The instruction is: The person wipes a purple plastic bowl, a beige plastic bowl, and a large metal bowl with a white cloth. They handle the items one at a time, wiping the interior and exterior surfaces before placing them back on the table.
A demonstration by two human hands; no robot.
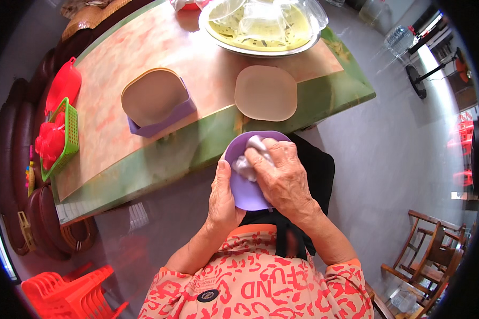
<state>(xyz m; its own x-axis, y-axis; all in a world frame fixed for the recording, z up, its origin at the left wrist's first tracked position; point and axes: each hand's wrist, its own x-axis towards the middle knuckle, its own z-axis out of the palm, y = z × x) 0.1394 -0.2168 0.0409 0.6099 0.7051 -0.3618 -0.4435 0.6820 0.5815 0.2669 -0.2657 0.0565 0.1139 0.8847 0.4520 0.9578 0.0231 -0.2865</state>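
Note:
A purple plastic container [250, 195] is tilted up in front of me at the table's near edge. My left hand [222, 194] grips its left side, with the thumb along the rim and the other fingers hidden behind. Inside it, my right hand [282, 173] is closed on a crumpled white cloth [245, 166] pressed against the inner wall. On the table beyond lies a pale beige rounded-square lid or shallow tray [266, 93]. To its left, a similar beige piece [151, 97] rests tilted on a second purple container [165, 119].
The marbled table [143, 165] has a green border. At its far side stands a metal basin [261, 50] with clear plastic pieces. A green basket [69, 135] of red items is at the left edge. Red stools [74, 292] and a wooden chair [426, 260] stand on the floor.

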